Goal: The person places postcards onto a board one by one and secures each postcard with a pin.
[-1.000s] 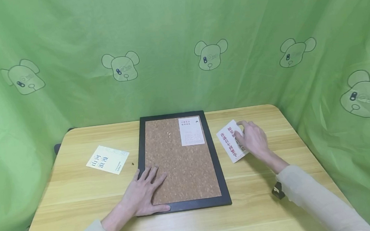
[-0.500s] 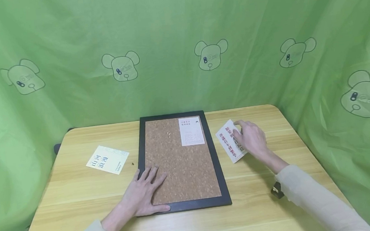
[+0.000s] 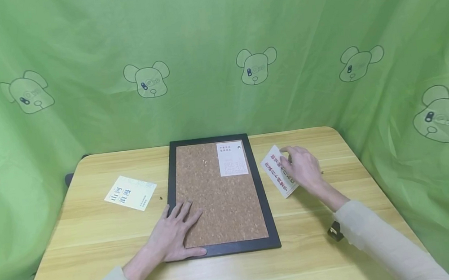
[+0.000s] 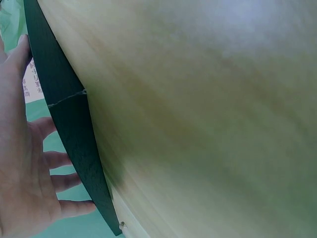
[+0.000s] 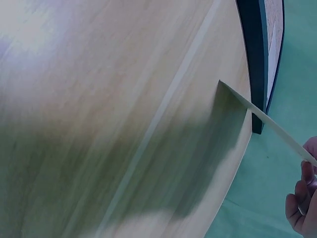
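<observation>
A corkboard (image 3: 222,203) with a black frame (image 4: 69,109) lies on the wooden table. My left hand (image 3: 174,235) rests spread over its near left corner, the thumb along the near frame edge and the fingers on the cork. To the right of the board, my right hand (image 3: 302,166) pinches a white card with red lettering (image 3: 275,171) by its right side. In the right wrist view the card (image 5: 277,131) appears edge-on and slanted, its near corner close to the tabletop, with fingers (image 5: 297,208) at its other end.
A white card (image 3: 232,159) is fixed on the cork's far right corner by a round pin head. Left of the board lies a card with blue lettering (image 3: 131,193), a tiny dark object (image 3: 161,198) beside it. A green curtain (image 3: 205,110) encloses the table (image 3: 237,274).
My right hand and the red-lettered card have shifted slightly left, and the card has turned a little. A tiny dark spot now shows right of that hand. The left hand stays put.
</observation>
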